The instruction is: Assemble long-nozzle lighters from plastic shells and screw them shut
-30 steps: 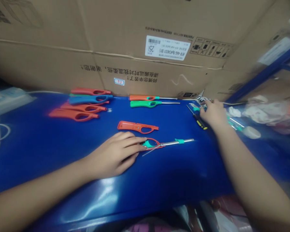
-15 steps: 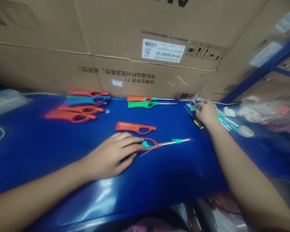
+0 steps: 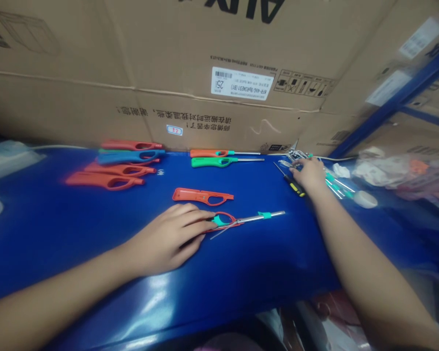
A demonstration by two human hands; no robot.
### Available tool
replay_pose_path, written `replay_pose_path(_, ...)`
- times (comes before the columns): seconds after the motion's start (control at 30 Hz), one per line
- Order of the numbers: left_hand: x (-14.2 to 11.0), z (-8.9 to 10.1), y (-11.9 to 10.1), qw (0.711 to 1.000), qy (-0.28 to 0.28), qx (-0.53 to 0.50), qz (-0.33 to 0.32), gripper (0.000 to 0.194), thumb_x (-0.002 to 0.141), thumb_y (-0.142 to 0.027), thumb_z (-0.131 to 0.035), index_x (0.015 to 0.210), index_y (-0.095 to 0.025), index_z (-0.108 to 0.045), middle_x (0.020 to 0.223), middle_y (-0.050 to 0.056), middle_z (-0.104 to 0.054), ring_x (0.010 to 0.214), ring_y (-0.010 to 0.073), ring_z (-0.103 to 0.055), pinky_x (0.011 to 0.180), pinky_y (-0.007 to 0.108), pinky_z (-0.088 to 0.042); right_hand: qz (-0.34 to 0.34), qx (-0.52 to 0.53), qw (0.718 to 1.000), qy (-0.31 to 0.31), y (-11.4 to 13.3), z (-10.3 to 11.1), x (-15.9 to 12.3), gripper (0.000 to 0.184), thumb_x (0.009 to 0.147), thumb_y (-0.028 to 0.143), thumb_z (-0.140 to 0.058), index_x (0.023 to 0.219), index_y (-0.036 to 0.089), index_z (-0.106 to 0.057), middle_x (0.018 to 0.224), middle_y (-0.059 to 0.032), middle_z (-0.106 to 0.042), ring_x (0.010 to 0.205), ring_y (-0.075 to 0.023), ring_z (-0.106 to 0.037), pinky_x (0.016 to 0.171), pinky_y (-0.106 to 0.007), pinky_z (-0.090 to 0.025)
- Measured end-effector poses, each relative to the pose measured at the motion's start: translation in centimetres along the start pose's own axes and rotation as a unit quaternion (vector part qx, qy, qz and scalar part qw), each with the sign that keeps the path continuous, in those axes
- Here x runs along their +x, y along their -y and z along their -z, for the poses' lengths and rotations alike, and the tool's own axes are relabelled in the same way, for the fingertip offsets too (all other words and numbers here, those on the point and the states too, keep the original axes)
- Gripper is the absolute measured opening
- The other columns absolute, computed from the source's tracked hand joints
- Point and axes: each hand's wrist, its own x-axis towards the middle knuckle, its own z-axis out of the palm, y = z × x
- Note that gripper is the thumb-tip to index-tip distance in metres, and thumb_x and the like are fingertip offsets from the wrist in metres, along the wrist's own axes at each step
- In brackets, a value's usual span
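My left hand [image 3: 170, 239] lies over the handle of a red stick lighter [image 3: 237, 222], its fingers closed on it. The lighter's metal tube points right, with a green piece near the tip and a green trigger in the loop. A thin wire sticks out below; my fingers hide most of the handle. Just beyond lies a red half shell [image 3: 203, 196]. At the right, my right hand [image 3: 310, 175] has its fingers bent down among a heap of small metal parts [image 3: 295, 154]; what they pinch is hidden. A black-and-yellow screwdriver [image 3: 294, 186] lies beside it.
Several red and blue lighter handles [image 3: 106, 180] are piled at the left. An orange lighter [image 3: 208, 153] and a green lighter [image 3: 212, 162] lie before a big cardboard box [image 3: 131, 58]. Metal tubes [image 3: 339, 183] and plastic bags [image 3: 380, 165] are at the right, on the blue table [image 3: 219, 273].
The view has turned slightly right and up. My left hand stays on the red lighter; my right hand stays at the small metal parts, its fingers shifting only a little.
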Motion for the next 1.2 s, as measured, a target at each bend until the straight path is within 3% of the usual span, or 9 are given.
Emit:
replay_pose_path(0.2,0.0,-0.1,0.0,1.000,0.003,0.000,0.004,0.038,0.099,-0.018,-0.049,0.134,-0.028,-0.060,0.140,0.003,-0.062,0.125,0.0231,-0.056,0.106,0.041,-0.045,-0.010,0.017,1.000,-0.005,-0.5,-1.0,1.1,0.018,0.082,0.027,-0.066,0.091,0.012,-0.072,0.111,-0.0192,-0.061,0.109,-0.0338,-0.054,0.096,-0.046,-0.042)
replay_pose_path(0.4,-0.1,-0.1,0.1,1.000,0.003,-0.003,0.001,0.038,0.099,-0.018,-0.049,0.135,-0.028,-0.059,0.141,0.003,-0.061,0.125,0.0232,-0.055,0.106,0.041,-0.045,-0.013,0.059,0.998,-0.014,-0.6,-1.3,1.1,0.008,0.076,0.022,-0.065,0.075,0.014,-0.066,0.099,-0.0188,-0.062,0.105,-0.0353,-0.056,0.095,-0.049,-0.044)
replay_pose_path(0.57,0.0,-0.1,0.1,1.000,-0.003,-0.006,-0.001,0.039,0.098,-0.017,-0.051,0.134,-0.028,-0.060,0.139,0.003,-0.062,0.125,0.0236,-0.056,0.105,0.042,-0.046,-0.004,0.130,0.989,-0.076,0.1,0.7,0.5,0.008,0.077,0.018,-0.060,0.083,0.014,-0.063,0.106,-0.0218,-0.061,0.109,-0.0365,-0.055,0.098,-0.053,-0.041)
replay_pose_path(0.67,0.1,-0.2,0.0,0.999,-0.038,-0.038,0.005,0.037,0.098,-0.017,-0.053,0.133,-0.026,-0.061,0.134,0.004,-0.065,0.122,0.0227,-0.058,0.104,0.041,-0.047,0.041,0.200,0.975,-0.091,1.9,2.3,-0.3,0.010,0.081,0.021,-0.059,0.089,0.017,-0.062,0.101,-0.0162,-0.065,0.099,-0.0305,-0.058,0.094,-0.049,-0.045)
replay_pose_path(0.77,0.3,-0.5,-0.1,0.987,-0.118,-0.098,0.044,0.034,0.098,-0.020,-0.057,0.131,-0.022,-0.064,0.125,0.006,-0.071,0.117,0.0201,-0.063,0.101,0.035,-0.051,0.113,0.279,0.952,-0.050,5.1,3.4,-3.0,0.017,0.086,0.033,-0.061,0.095,0.019,-0.063,0.091,-0.0079,-0.067,0.075,-0.0206,-0.058,0.074,-0.037,-0.051)
replay_pose_path(0.83,0.4,-0.8,-0.3,0.972,-0.171,-0.134,0.092,0.032,0.098,-0.023,-0.059,0.130,-0.020,-0.066,0.124,0.006,-0.072,0.114,0.0185,-0.067,0.099,0.031,-0.054,0.172,0.321,0.931,-0.008,7.7,3.8,-6.0,0.017,0.087,0.036,-0.064,0.094,0.020,-0.064,0.087,-0.0039,-0.067,0.071,-0.0170,-0.058,0.068,-0.031,-0.050)
replay_pose_path(0.93,0.6,-1.1,-1.0,0.942,-0.218,-0.189,0.172,0.030,0.098,-0.029,-0.062,0.125,-0.020,-0.071,0.125,0.005,-0.073,0.112,0.0178,-0.071,0.101,0.027,-0.055,0.318,0.390,0.863,0.033,10.9,4.4,-11.1,0.007,0.088,0.024,-0.065,0.093,0.020,-0.064,0.089,-0.0037,-0.064,0.073,-0.0154,-0.055,0.067,-0.029,-0.047)
replay_pose_path(1.07,1.0,-1.0,-1.9,0.917,-0.224,-0.253,0.212,0.025,0.095,-0.029,-0.066,0.117,-0.022,-0.076,0.116,0.002,-0.077,0.103,0.0165,-0.075,0.092,0.023,-0.058,0.405,0.441,0.795,0.097,12.7,5.1,-15.2,0.009,0.090,0.014,-0.063,0.096,0.020,-0.062,0.091,-0.0038,-0.060,0.079,-0.0154,-0.055,0.069,-0.028,-0.045)
replay_pose_path(1.2,1.0,-0.6,-1.8,0.933,-0.211,-0.236,0.169,0.017,0.092,-0.023,-0.070,0.107,-0.022,-0.078,0.106,0.000,-0.079,0.095,0.0138,-0.075,0.087,0.019,-0.058,0.428,0.442,0.778,0.132,12.6,5.2,-16.0,0.009,0.090,0.015,-0.065,0.096,0.020,-0.061,0.091,-0.0034,-0.059,0.084,-0.0167,-0.055,0.076,-0.031,-0.045)
